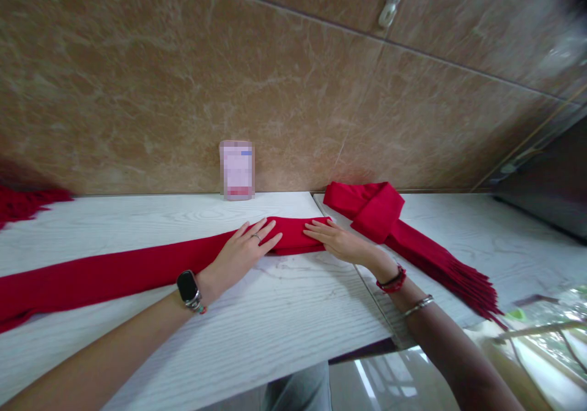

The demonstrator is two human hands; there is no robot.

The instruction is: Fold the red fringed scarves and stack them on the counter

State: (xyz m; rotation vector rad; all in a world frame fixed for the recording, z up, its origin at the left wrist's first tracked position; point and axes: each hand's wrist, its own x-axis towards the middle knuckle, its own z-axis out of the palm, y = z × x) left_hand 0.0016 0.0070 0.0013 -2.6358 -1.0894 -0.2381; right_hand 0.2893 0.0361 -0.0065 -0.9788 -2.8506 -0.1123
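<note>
A long red scarf (pixel 114 273) stretches across the white wood-grain table (pixel 275 319) from the left edge to the middle. My left hand (pixel 243 249) lies flat on it, fingers spread, with a ring and a black watch on the wrist. My right hand (pixel 337 241) rests open against the scarf's folded right end (pixel 296 233), fingers pointing left. A second red scarf (pixel 389 221) with a fringed end (pixel 463 282) lies folded just right of my right hand, on the adjoining table.
A small pink card (pixel 237 170) leans against the brown marble wall (pixel 275 81) behind the scarf. More red fabric (pixel 22 203) sits at the far left. A white hook (pixel 391 1) hangs on the wall. Clear plastic wrapping (pixel 550 325) lies at the lower right.
</note>
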